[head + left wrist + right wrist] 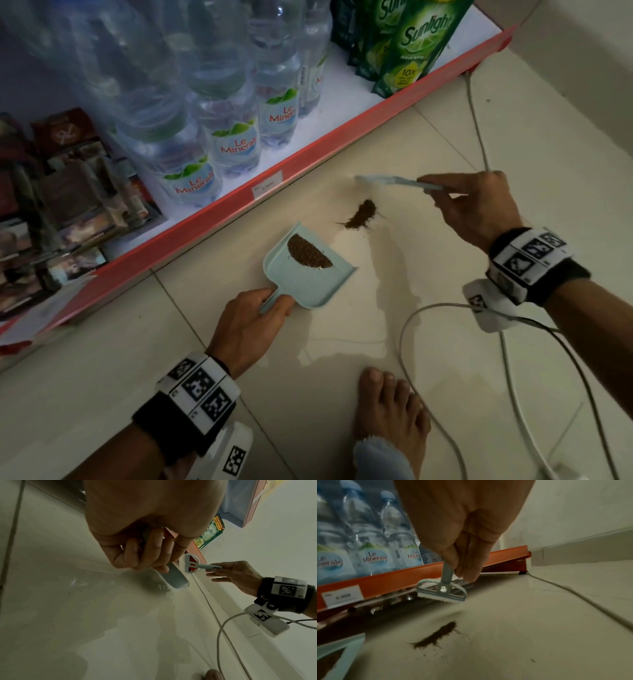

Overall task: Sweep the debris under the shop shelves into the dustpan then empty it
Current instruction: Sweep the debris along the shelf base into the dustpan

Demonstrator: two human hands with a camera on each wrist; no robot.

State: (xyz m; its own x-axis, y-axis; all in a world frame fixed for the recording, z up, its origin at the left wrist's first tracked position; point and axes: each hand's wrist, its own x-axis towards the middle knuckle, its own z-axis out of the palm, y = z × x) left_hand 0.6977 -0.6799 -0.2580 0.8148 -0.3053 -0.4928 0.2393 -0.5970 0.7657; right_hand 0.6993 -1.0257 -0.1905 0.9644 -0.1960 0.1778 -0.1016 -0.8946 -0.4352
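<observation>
Pale tiled floor (428, 144) — dim light — plain white wall (573, 513), red-edged shelf (308, 150).

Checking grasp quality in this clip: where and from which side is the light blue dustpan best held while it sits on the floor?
By its short handle, from the near side, opposite the open lip. The dustpan lies flat with debris inside and its mouth towards the floor pile; the left hand already wraps the handle this way, keeping the mouth free for the brush.
</observation>
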